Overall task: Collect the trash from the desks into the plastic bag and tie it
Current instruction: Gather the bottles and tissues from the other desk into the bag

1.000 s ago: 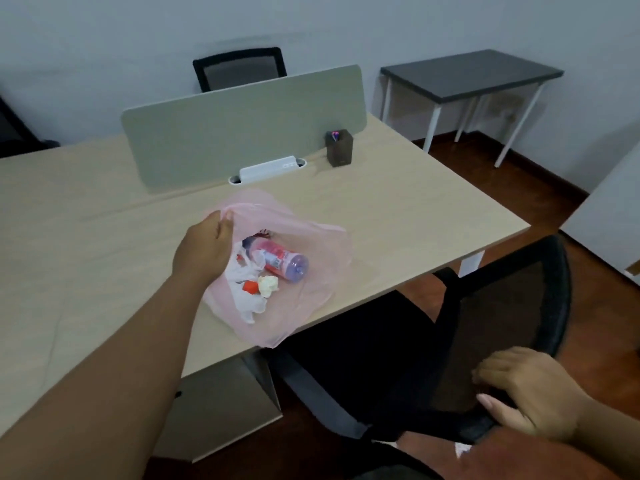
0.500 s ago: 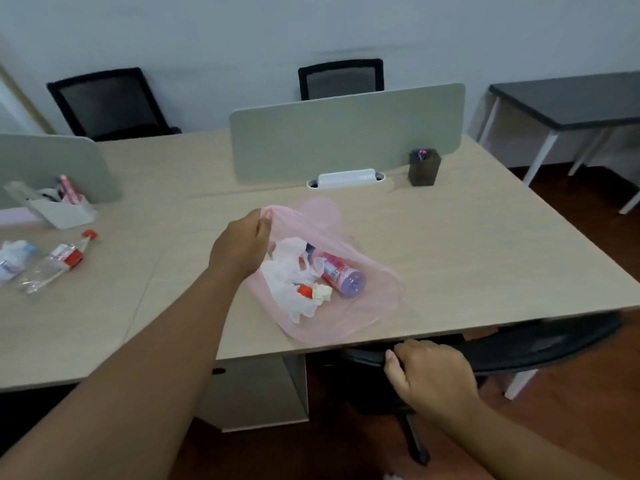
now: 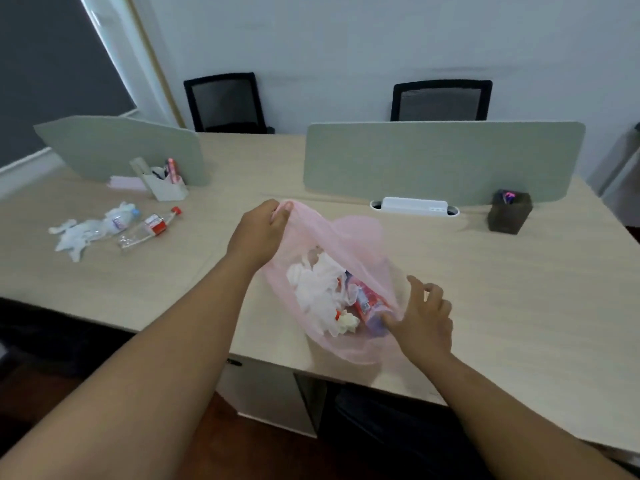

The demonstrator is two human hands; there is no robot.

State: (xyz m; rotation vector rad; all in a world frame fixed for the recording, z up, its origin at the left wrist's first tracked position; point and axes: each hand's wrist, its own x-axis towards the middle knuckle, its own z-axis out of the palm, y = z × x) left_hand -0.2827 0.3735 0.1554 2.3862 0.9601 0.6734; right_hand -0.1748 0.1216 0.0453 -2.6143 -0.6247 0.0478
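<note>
Pinching the bag (image 3: 349, 237) rim, the left hand (image 3: 258, 233) lies nearer the bottle (image 3: 149, 227), leftward; the right hand (image 3: 420, 315), fingers loosely spread, seemingly touches the bag.

**Soft, dim room light with wide-angle bending**

The light is even and muted, with a cool grey-blue cast on the wall (image 3: 346, 36). No strong source shows; the bench (image 3: 519, 306) is lit flatly, without glare. Shadows are faint and soft-edged: a slight one lies beside the pen cup (image 3: 509, 211), and the space beneath the bench falls to near black. The whole frame is a little soft, with fine detail smeared. The fingers of the right hand (image 3: 424, 320) are slightly blurred. Straight lines bow toward the edges, and the forearms swell large at the bottom corners.
</note>
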